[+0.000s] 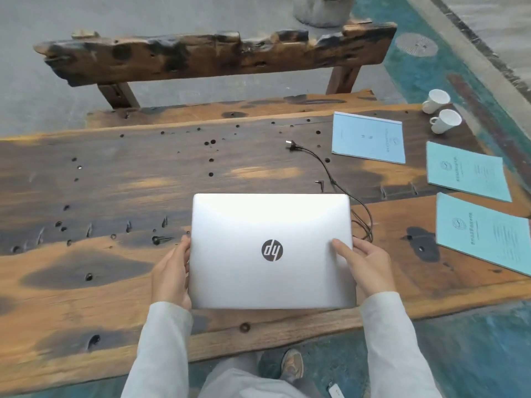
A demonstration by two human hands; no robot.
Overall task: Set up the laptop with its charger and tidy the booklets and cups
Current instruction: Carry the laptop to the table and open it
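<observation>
A closed silver laptop [271, 225] sits at the near middle of the wooden table [86, 282], its logo facing up. My left hand [172, 275] grips its left edge and my right hand [363, 264] grips its right edge, thumb on the lid. The black charger cable [330, 176] runs from a plug at mid-table to behind the laptop's right side, partly hidden. Three light blue booklets lie spread at the right: a far booklet [369, 137], a middle booklet [467, 170] and a near booklet [485, 232]. Two white cups [444, 120] stand at the far right corner.
A rough wooden bench [215, 57] stands just beyond the table's far edge. A grey stone block [321, 10] sits behind the bench. The floor to the right and near me is teal. My shoe [291, 366] shows under the table's near edge.
</observation>
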